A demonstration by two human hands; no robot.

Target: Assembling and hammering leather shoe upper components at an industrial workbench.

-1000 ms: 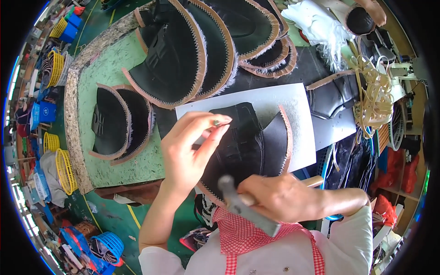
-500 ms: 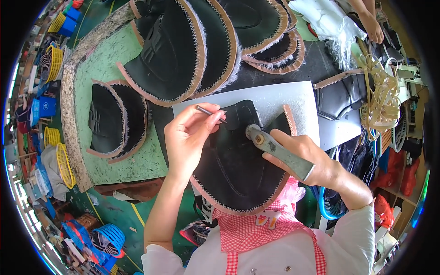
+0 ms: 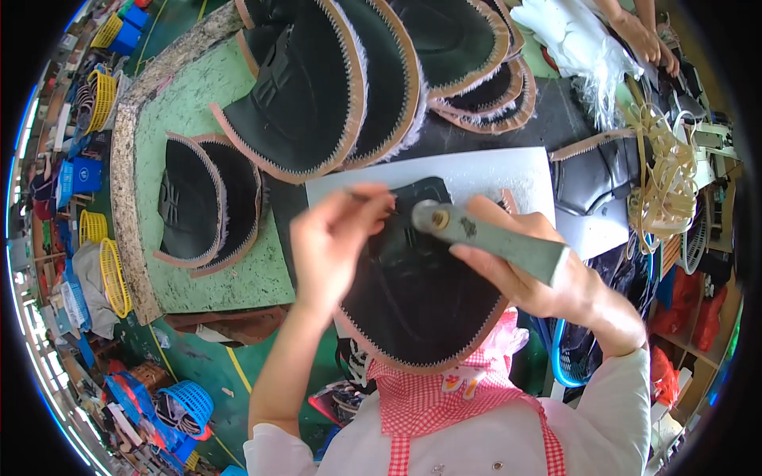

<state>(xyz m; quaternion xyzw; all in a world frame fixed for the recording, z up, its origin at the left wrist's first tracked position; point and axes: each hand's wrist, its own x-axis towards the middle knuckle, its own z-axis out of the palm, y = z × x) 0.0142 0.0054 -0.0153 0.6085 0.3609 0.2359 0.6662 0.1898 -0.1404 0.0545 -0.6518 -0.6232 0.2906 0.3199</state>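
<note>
At lower left, blue basket (image 3: 198,403), dark items (image 3: 170,416) inside; left hand (image 3: 324,252) pinching blurred rod (image 3: 361,193); right hand (image 3: 541,292) closed round hammer (image 3: 500,242).

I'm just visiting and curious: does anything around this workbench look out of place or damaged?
Mainly the cream straps, heaped in a loose tangle at the right, while most black pieces overlap in orderly groups. Crumpled white plastic at upper right also looks untidy. No damage stands out.

Yellow baskets (image 3: 93,226) and a blue basket (image 3: 198,401) dot the left side, beside a green floor (image 3: 190,358) — at right, cream straps (image 3: 665,182) lie tangled between crumpled white plastic (image 3: 559,36) and bright red bags (image 3: 710,321).
</note>
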